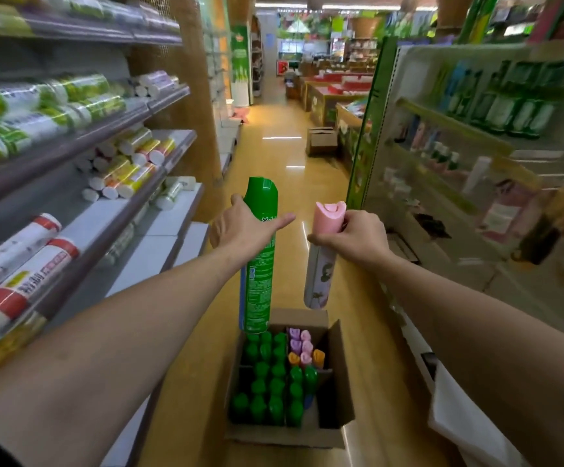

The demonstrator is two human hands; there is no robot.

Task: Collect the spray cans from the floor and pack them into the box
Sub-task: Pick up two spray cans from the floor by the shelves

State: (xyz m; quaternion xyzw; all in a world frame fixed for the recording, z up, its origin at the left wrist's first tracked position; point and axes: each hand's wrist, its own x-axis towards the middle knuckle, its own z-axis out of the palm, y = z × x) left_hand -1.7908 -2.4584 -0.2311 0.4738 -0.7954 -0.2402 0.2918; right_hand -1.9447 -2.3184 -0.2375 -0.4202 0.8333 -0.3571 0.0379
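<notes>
Both arms reached out above box [284,436]. Left hand [240,227] gripped green can [257,291] upright, one finger straight; right hand [354,235] fisted round pink can [317,281] below its cap.

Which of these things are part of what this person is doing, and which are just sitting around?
Part of the job: green spray can in the left hand; pink-capped spray can in the right hand; cardboard box holding packed cans.
Just lying about: shelved rolls; bottles on the right rack; second box down the aisle.
</notes>
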